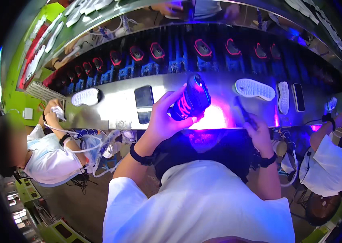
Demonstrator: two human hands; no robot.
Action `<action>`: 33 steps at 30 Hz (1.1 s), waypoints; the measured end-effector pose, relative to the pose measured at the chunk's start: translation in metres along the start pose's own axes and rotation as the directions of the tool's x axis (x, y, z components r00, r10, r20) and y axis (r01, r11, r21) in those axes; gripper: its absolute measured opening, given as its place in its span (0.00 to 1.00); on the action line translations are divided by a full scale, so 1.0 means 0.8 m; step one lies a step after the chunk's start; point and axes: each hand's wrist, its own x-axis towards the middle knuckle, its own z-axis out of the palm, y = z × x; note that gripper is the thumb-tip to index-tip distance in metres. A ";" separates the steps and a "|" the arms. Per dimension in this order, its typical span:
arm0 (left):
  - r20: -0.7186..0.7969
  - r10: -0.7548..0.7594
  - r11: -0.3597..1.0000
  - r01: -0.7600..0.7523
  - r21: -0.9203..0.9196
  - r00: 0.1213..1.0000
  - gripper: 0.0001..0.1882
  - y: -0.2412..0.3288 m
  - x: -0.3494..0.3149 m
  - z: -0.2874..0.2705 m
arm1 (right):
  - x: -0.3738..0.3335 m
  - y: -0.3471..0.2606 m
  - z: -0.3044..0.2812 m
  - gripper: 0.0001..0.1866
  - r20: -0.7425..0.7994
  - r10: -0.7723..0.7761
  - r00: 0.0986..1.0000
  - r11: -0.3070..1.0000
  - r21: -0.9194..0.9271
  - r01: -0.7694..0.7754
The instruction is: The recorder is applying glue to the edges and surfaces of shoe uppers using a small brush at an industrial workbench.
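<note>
My left hand (163, 117) is wrapped round a dark shoe (195, 99) with pink laces, held up over the metal bench (118, 87). Its toe points away from me, and violet-pink light falls on it and the bench beside it. In my right hand (260, 135), lower and to the right of the shoe, is a slim dark tool (241, 109); its exact kind does not show. The tool is apart from the shoe. Beyond it lies a white shoe sole (256, 89), tread side up.
A narrower white sole (283, 98) and a phone (298, 97) lie to the right. Another phone (144, 101) and sole (85, 97) lie left. Behind, dark red-rimmed shoes (203, 47) line a blue rack (178, 62). Co-workers sit left (53, 158) and right (326, 166).
</note>
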 end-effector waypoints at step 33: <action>0.230 -0.092 0.594 -0.132 0.794 0.969 0.25 -0.200 0.485 0.250 | 0.037 0.148 -0.020 0.23 -0.331 0.121 0.936 0.919 0.393 0.020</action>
